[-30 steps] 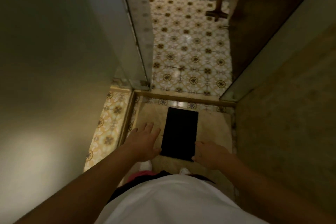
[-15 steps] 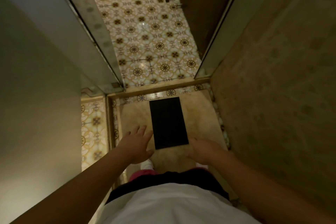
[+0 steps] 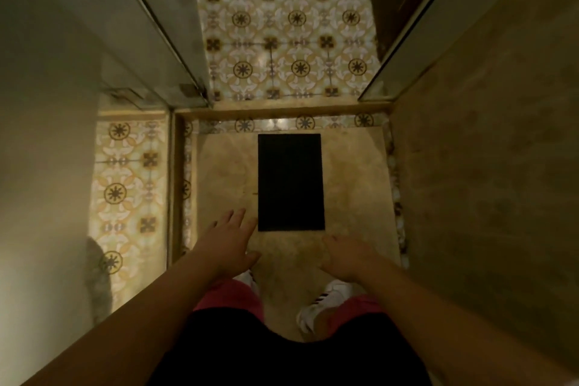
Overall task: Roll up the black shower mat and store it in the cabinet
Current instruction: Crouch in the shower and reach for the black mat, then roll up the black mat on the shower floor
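The black shower mat (image 3: 290, 182) is seen lying flat and unrolled on the beige stone floor (image 3: 354, 172) of the shower, as a plain dark rectangle with straight edges and a matt surface, its long side pointing away from the person. Both hands are held out above the floor just before the near short edge of the mat. The left hand (image 3: 226, 243) is spread with the fingers loose and apart, near the near left corner, and nothing is grasped by it. The right hand (image 3: 346, 255) is turned palm down with the fingers relaxed, near the near right corner, and nothing is held in it either. Below the hands, white shoes with dark stripes (image 3: 326, 299) are seen on the floor. The shower floor is bordered by a low stone threshold (image 3: 282, 105), and beyond it patterned tiles (image 3: 282, 25) with dark rosettes are laid. Glass panels (image 3: 163, 28) stand at the left and a stone wall (image 3: 488, 166) rises at the right
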`<state>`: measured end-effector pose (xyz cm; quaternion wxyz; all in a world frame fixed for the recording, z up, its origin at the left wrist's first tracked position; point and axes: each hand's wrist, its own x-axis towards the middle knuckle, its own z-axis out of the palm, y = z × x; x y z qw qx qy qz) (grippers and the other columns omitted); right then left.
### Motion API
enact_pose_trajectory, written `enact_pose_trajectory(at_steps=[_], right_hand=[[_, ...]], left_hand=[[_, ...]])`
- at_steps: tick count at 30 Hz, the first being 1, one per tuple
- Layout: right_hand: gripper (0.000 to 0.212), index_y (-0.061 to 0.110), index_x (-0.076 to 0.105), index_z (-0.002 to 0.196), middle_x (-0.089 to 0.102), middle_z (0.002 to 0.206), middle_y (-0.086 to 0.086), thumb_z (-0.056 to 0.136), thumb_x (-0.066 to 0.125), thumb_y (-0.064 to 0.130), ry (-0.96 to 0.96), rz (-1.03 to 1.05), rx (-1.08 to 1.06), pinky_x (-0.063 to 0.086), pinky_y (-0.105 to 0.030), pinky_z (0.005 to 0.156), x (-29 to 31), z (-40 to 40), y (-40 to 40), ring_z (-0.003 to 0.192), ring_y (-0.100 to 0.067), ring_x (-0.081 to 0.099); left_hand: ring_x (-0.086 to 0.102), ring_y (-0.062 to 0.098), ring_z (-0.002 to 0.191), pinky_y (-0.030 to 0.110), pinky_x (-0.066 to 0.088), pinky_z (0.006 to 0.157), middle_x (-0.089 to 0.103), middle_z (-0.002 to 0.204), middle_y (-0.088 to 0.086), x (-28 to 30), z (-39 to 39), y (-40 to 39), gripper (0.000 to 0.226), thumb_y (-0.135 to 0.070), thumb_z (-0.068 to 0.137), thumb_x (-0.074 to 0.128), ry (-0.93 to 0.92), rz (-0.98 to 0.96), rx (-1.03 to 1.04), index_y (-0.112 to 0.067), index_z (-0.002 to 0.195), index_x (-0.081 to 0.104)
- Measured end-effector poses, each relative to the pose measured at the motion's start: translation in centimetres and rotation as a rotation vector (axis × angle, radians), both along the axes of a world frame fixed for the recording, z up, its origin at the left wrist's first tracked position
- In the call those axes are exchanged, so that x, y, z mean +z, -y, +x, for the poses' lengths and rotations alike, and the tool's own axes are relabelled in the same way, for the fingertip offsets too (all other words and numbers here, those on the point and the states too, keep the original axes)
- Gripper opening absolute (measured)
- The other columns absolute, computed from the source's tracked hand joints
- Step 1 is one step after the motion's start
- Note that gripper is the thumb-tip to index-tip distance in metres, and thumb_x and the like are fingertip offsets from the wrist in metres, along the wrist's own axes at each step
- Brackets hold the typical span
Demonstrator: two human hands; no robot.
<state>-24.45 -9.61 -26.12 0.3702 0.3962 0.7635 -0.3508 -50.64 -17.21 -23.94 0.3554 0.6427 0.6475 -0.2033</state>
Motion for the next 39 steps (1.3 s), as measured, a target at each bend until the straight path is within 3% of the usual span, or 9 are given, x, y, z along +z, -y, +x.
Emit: enact_pose_trajectory(at_steps=[6, 10, 13, 18, 22, 27, 33, 39], right_hand=[[0.051, 0.022, 0.048, 0.133, 0.052, 0.136, -0.008, 0.089, 0.050, 0.048, 0.005, -0.052, -0.098, 0.044, -0.039, 0.093, -17.6, -0.6, -0.8, 0.117, -0.027, 0.052], [0.057, 0.017, 0.039, 0.136, 0.049, 0.135, -0.012, 0.087, 0.054, 0.041, 0.052, -0.036, -0.046, 0.045, -0.040, 0.088, -28.8, -0.1, -0.7, 0.116, -0.031, 0.051], [0.057, 0.016, 0.036, 0.135, 0.047, 0.133, -0.013, 0.086, 0.056, 0.037, 0.076, -0.013, -0.038, 0.044, -0.042, 0.083, -36.9, 0.2, -0.6, 0.115, -0.034, 0.049], [0.043, 0.014, 0.042, 0.128, 0.049, 0.125, -0.014, 0.089, 0.051, 0.031, 0.085, 0.048, -0.087, 0.044, -0.045, 0.080, -46.8, 0.1, -1.0, 0.110, -0.035, 0.049], [0.047, 0.018, 0.042, 0.121, 0.048, 0.118, -0.010, 0.084, 0.059, 0.040, 0.043, 0.171, 0.015, 0.044, -0.044, 0.077, -52.5, -0.1, -0.9, 0.107, -0.032, 0.049], [0.071, 0.021, 0.041, 0.123, 0.045, 0.119, -0.007, 0.068, 0.072, 0.055, -0.029, 0.278, 0.151, 0.043, -0.045, 0.080, -55.5, -0.5, -1.3, 0.110, -0.030, 0.045], [0.050, 0.023, 0.044, 0.117, 0.050, 0.110, -0.005, 0.074, 0.066, 0.035, -0.118, 0.326, 0.250, 0.041, -0.039, 0.074, -56.4, -0.5, -2.8, 0.102, -0.027, 0.051], [0.043, 0.022, 0.059, 0.111, 0.056, 0.107, 0.000, 0.078, 0.070, 0.046, -0.264, 0.116, 0.117, 0.042, -0.031, 0.074, -57.0, 1.4, -5.5, 0.099, -0.020, 0.054]], left_hand=[[0.012, 0.030, 0.147, 0.051, 0.023, 0.114, 0.010, 0.162, 0.009, -16.6, 0.4, -3.5, 0.076, -0.057, 0.092, 0.042, 0.022, 0.001, -0.069, -0.025, 0.153, 0.011], [0.022, 0.032, 0.144, 0.052, 0.029, 0.111, 0.022, 0.159, 0.010, -27.9, -1.7, -5.9, 0.077, -0.058, 0.090, 0.047, -0.019, -0.013, -0.063, -0.024, 0.152, 0.018], [0.022, 0.033, 0.143, 0.058, 0.025, 0.111, 0.028, 0.156, 0.009, -36.2, -2.5, -6.4, 0.079, -0.066, 0.086, 0.045, -0.081, -0.014, -0.144, -0.024, 0.149, 0.025], [0.026, 0.032, 0.140, 0.060, 0.022, 0.110, 0.038, 0.148, 0.008, -47.3, -1.1, -5.3, 0.089, -0.080, 0.074, 0.043, -0.064, 0.007, -0.304, -0.023, 0.142, 0.034], [0.038, 0.030, 0.128, 0.051, 0.036, 0.100, 0.043, 0.137, 0.008, -54.8, 1.0, -3.1, 0.088, -0.078, 0.071, 0.050, -0.027, 0.110, -0.364, -0.020, 0.135, 0.038], [0.045, 0.029, 0.105, 0.042, 0.041, 0.079, 0.048, 0.118, 0.009, -59.1, 1.5, -1.8, 0.074, -0.068, 0.067, 0.065, -0.031, 0.258, -0.419, -0.017, 0.119, 0.046], [0.046, 0.031, 0.104, 0.041, 0.043, 0.074, 0.048, 0.117, 0.010, -59.6, 0.7, -2.7, 0.061, -0.058, 0.074, 0.065, 0.056, 0.248, -0.408, -0.018, 0.117, 0.050], [0.047, 0.029, 0.110, 0.043, 0.044, 0.079, 0.053, 0.122, 0.005, -59.8, 0.4, -3.0, 0.053, -0.046, 0.079, 0.067, 0.154, 0.215, -0.262, -0.020, 0.122, 0.051]])
